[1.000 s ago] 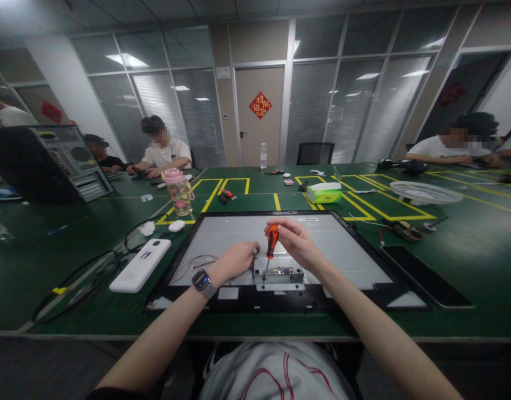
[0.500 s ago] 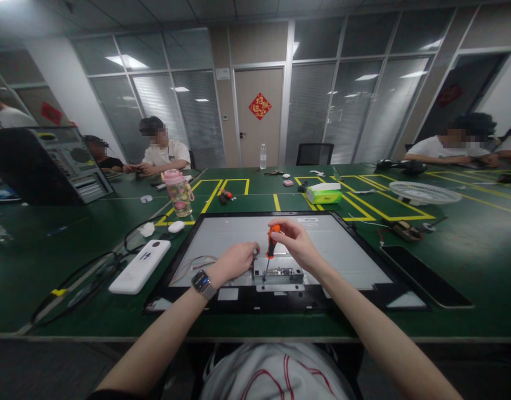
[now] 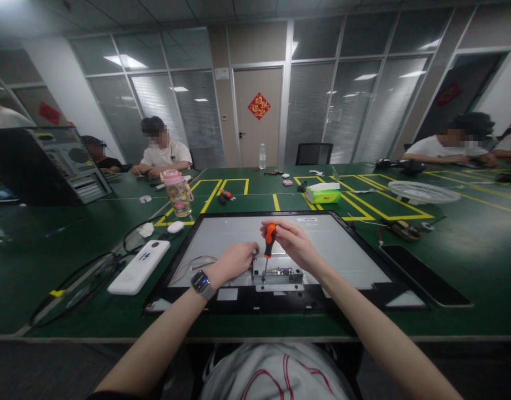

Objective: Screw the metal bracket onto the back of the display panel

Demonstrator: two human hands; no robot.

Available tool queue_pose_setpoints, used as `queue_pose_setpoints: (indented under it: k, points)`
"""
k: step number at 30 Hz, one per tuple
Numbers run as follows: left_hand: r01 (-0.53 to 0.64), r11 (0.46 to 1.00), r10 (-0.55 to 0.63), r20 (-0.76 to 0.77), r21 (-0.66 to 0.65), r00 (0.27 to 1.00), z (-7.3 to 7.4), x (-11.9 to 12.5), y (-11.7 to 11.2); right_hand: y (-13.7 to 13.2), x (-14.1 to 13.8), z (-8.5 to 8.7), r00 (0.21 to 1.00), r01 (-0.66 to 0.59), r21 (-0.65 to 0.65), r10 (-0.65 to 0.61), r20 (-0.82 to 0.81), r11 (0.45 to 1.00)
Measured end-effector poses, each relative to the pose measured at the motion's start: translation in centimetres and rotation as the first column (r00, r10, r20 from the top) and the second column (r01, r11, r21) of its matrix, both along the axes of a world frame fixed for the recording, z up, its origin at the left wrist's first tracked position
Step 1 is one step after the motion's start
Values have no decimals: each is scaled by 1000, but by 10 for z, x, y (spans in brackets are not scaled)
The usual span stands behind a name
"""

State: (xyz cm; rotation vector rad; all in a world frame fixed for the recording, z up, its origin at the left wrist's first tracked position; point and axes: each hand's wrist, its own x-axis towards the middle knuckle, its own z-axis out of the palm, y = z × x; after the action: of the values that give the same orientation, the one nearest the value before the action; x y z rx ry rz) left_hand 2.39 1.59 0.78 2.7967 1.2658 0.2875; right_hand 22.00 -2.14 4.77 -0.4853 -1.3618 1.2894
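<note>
A flat display panel (image 3: 330, 250) with a black frame lies on the table in front of me. Near its front edge is a silver metal bracket (image 3: 297, 261) with a small circuit board (image 3: 282, 271) in it. My right hand (image 3: 295, 239) grips an orange and black screwdriver (image 3: 270, 239). Its shaft points down, nearly upright, with the tip at the left part of the bracket. My left hand (image 3: 236, 260), fingers curled, holds the bracket's left end; the fingertips are partly hidden. Thin wires (image 3: 189, 266) run over the panel beside my left wrist.
A white power bank (image 3: 139, 268), black cables (image 3: 84, 283) and a pink-lidded bottle (image 3: 177, 194) stand or lie left. To the right are a black phone (image 3: 424, 275) and a white fan grille (image 3: 424, 191). A tissue pack (image 3: 323, 193) sits behind the panel. Several people work around the table.
The screwdriver's handle has tipped slightly left and is more upright. My right hand has shifted a little left, with its fingers turned around the handle. My left hand stays in place.
</note>
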Motion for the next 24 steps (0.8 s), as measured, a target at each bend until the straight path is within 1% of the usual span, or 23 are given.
queue_pose_setpoints:
  k: [3,7,10,13,20,24]
  points:
    - [6,1000,-6,1,0,1000,-1,0,1,2,0,-2,1000,21,19,-21,15,1000]
    - [14,1000,-14,6,1,1000,-2,-1,1,6,0,-7,992,116,75,-120,48,990]
    - [15,1000,-15,10,2,1000,-1,-1,1,7,1,-7,984,170,97,-174,29,981]
    - [16,1000,-16,12,5,1000,0,-1,0,6,0,-5,984,172,97,-174,21,980]
    - [13,1000,-13,5,4,1000,2,0,-2,4,0,-3,987,160,45,-160,5,986]
    - [12,1000,-12,2,3,1000,2,0,-2,2,0,-2,990,143,49,-144,12,989]
